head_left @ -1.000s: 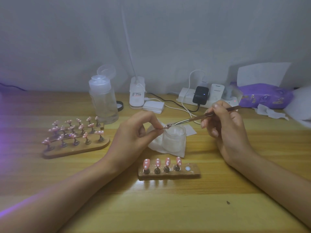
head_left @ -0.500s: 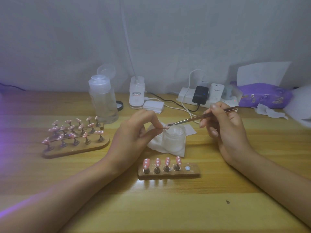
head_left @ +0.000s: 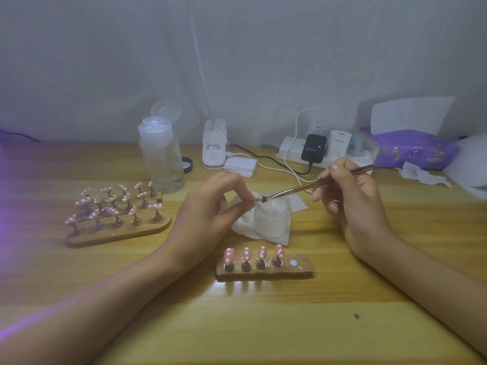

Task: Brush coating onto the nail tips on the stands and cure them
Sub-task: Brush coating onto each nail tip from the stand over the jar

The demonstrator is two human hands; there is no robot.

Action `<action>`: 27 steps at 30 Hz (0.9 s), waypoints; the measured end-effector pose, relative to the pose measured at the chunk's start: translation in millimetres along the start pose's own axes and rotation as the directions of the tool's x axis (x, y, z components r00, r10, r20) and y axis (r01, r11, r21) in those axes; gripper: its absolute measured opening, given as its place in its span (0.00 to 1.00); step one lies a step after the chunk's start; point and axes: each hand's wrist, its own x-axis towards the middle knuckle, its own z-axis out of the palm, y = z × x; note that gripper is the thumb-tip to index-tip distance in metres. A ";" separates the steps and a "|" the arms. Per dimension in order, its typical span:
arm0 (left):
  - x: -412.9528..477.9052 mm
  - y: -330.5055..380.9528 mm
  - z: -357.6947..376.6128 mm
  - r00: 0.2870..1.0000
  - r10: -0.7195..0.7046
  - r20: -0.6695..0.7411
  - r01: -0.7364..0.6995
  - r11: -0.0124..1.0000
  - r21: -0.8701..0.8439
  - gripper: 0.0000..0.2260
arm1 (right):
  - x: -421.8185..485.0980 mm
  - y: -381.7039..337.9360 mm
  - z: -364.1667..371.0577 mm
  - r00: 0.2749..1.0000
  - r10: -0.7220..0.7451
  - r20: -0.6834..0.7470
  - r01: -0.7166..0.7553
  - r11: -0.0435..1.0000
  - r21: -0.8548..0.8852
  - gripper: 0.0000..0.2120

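Two pinches: left hand (head_left: 208, 206), nail tip (head_left: 259, 198); right hand (head_left: 353, 204), brush (head_left: 303, 188) slanting down-left toward it.

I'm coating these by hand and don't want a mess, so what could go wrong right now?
The nail tip pinched in the left hand is above the open jar; a slip could drop it in. The right hand holds the brush far from its bristles, so strokes may wobble.
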 end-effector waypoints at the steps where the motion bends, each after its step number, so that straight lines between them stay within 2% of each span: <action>1: -0.2 0.2 -0.1 1.000 0.000 0.000 0.000 1.000 -0.001 0.08 | 0.5 0.4 -1.0 1.000 0.010 -0.028 -0.010 1.000 -0.009 0.15; 3: -0.4 1.0 -0.1 1.000 -0.002 0.003 0.002 1.000 0.001 0.08 | 1.4 -0.4 -1.9 0.998 0.010 -0.055 -0.010 1.000 0.011 0.15; 7: -1.2 1.8 -0.1 1.000 -0.013 -0.002 0.013 1.000 -0.011 0.08 | -0.3 -1.0 0.5 1.000 -0.009 0.008 0.009 1.000 0.004 0.12; 11: -0.7 1.7 -0.3 1.000 -0.009 -0.003 0.009 1.000 -0.006 0.08 | 0.9 -0.5 -1.8 0.999 0.013 -0.045 -0.013 1.000 0.006 0.14; 15: -0.1 1.8 -0.9 1.000 -0.004 0.003 0.004 1.000 -0.001 0.07 | 0.5 -1.5 0.4 1.000 0.004 0.007 -0.004 1.000 0.003 0.13; 19: 0.2 1.5 -0.5 1.000 -0.014 0.007 0.014 1.000 -0.004 0.06 | 1.2 -1.3 -2.1 0.999 0.023 -0.046 -0.023 1.000 0.016 0.14; 23: 0.6 2.1 -0.8 1.000 -0.017 0.016 0.017 1.000 -0.007 0.05 | 0.2 -1.9 0.2 1.000 0.001 0.014 -0.001 1.000 0.010 0.15; 27: 0.2 1.8 -1.1 1.000 -0.021 0.017 0.021 1.000 -0.012 0.05 | 1.4 -1.8 -1.2 0.999 0.024 -0.043 -0.023 1.000 0.020 0.15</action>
